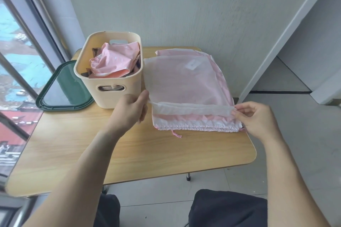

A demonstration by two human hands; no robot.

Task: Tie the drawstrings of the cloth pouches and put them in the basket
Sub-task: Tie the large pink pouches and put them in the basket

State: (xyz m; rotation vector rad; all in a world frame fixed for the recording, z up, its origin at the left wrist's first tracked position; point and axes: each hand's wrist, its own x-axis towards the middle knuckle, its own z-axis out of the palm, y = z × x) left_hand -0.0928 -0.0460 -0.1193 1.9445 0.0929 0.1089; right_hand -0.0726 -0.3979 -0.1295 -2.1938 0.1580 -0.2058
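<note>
Both arms reach forward; left hand (130, 108) and right hand (258, 118) apparently pinch with curled fingers.

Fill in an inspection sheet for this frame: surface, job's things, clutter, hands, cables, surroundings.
Surface: light wooden table with rounded corners, on metal legs.
Job's things: translucent white cloth pouch lifted at its drawstring hem above a stack of pink and white pouches; beige plastic basket left of the stack holds crumpled pink pouches.
Clutter: dark green lid with clear panel lies beside and partly under the basket.
Hands: left hand and right hand each pinch one end of the top pouch's hem.
Cables: nothing seen; only a pink drawstring end.
Surroundings: window at left, grey wall, tiled floor.
</note>
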